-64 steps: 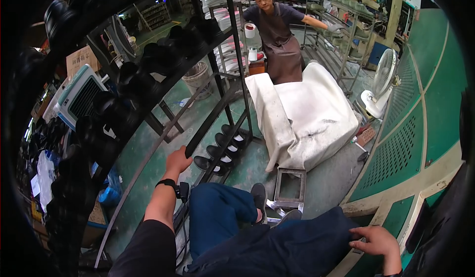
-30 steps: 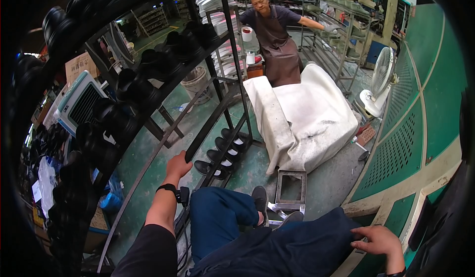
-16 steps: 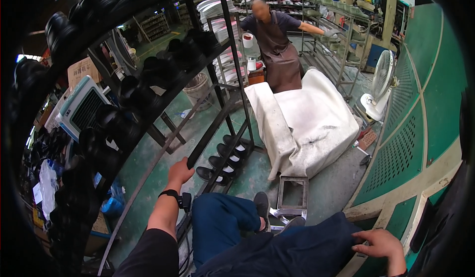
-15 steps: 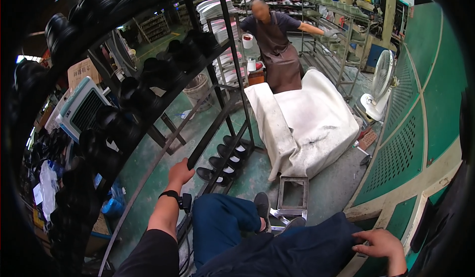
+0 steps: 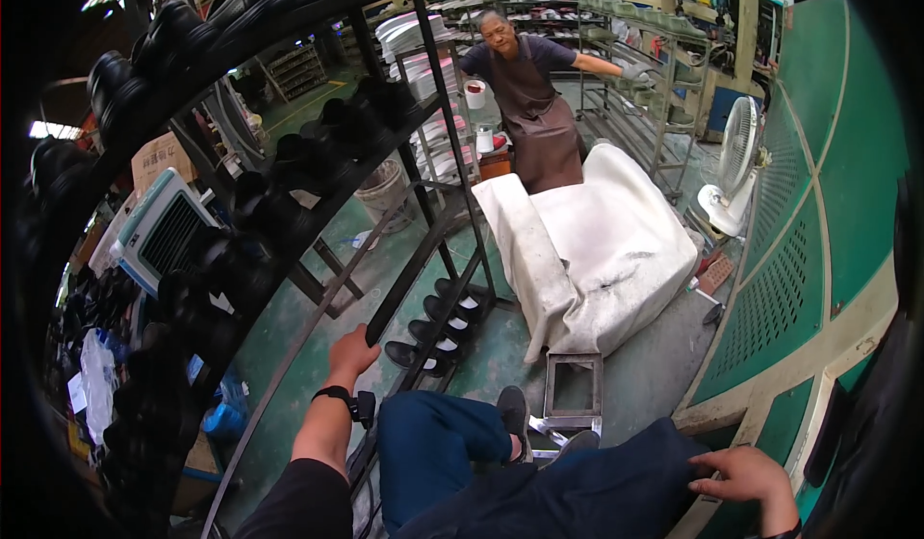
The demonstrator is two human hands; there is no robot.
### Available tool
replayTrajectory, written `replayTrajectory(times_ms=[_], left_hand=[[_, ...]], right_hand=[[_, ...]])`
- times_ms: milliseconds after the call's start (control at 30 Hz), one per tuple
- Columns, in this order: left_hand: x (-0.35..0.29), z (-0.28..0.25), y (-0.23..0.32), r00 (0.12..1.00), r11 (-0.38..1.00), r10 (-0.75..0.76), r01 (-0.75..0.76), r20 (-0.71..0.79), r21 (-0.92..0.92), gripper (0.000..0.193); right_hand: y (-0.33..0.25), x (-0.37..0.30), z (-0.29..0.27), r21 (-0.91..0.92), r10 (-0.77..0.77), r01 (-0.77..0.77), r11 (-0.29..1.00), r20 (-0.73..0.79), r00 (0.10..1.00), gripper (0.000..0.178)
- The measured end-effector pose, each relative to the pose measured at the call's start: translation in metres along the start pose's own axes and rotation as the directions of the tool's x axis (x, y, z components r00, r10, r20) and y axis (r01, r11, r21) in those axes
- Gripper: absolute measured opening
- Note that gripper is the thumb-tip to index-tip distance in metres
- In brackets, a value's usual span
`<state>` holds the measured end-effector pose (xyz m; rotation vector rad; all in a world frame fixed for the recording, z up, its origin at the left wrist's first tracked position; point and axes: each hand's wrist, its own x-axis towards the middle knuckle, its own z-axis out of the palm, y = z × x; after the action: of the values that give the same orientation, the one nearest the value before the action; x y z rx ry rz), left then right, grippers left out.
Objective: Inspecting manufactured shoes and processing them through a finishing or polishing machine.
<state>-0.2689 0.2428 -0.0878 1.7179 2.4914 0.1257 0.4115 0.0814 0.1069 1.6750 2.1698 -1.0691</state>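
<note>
My left hand [image 5: 352, 358] is closed around a bar of the tall black shoe rack [image 5: 416, 271], on the left. Black shoes [image 5: 332, 133] line its sloping upper shelves, and several more dark shoes with pale insides [image 5: 425, 331] stand on the lowest level. At the lower right, my right hand [image 5: 749, 476] rests beside my dark clothing [image 5: 616, 476], thumb and forefinger apart at the edge of the cloth. Nothing shows between those fingers.
A co-worker in a brown apron [image 5: 546, 130] stands behind a white cloth-covered object [image 5: 616, 241], one arm reaching toward a far rack. A square metal frame [image 5: 575, 356] stands before my feet. To the right are a white fan [image 5: 736, 164] and green panels [image 5: 775, 289].
The view has shifted slightly, and the co-worker appears a little lower and farther left. My left hand keeps its grip on the rack; my right hand has hardly moved.
</note>
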Motion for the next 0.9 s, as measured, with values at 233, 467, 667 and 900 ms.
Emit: replayTrajectory(times_ms=[233, 467, 667, 900], left_hand=[[-0.002, -0.002, -0.004, 1.000, 1.000, 0.004, -0.003, 0.028, -0.028, 0.047], [-0.004, 0.001, -0.014, 1.000, 0.998, 0.004, -0.003, 0.016, -0.066, 0.046], [-0.011, 0.000, -0.022, 1.000, 0.984, 0.003, -0.005, -0.012, -0.176, 0.045], [-0.014, 0.001, -0.028, 1.000, 0.969, 0.013, -0.011, 0.009, -0.245, 0.046]], right_hand=[[-0.015, -0.004, 0.000, -0.015, 0.011, -0.011, 1.000, 0.013, 1.000, 0.055], [-0.025, -0.005, 0.005, 0.101, 0.142, -0.148, 0.984, 0.062, 0.988, 0.049], [-0.029, -0.005, 0.008, 0.080, 0.110, -0.108, 0.991, -0.028, 0.994, 0.045], [-0.023, -0.010, 0.004, 0.179, 0.046, -0.010, 0.984, -0.195, 0.980, 0.040]])
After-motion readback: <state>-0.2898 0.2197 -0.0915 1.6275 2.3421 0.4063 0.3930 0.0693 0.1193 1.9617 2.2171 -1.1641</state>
